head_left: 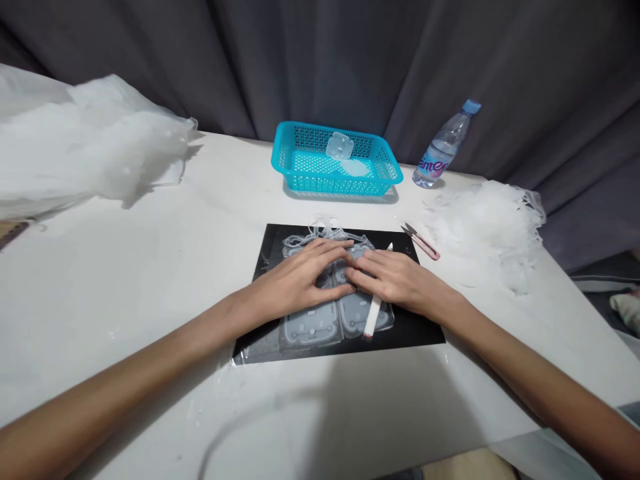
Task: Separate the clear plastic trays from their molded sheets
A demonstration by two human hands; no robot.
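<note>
My left hand (317,273) lies with its fingers apart over a clear moulded plastic sheet (313,327), which has rounded rectangular shapes in it. My right hand (387,275) is closed, its fingers curled down at the middle of the sheet, near my left fingertips. A slim white stick-like tool (373,317) passes under that hand; its pointed end shows above the fingers and a reddish end below. What the right fingertips touch is hidden. Under the sheet is a black mat (415,330). Loose clear strips (325,230) lie along the sheet's far edge.
A blue basket (340,183) holding a clear piece (340,145) and a whitish one stands behind the mat. Pink-handled thread snips (423,243), a water bottle (445,150) and a heap of clear scraps (493,227) are on the right. White plastic bags (100,140) lie left.
</note>
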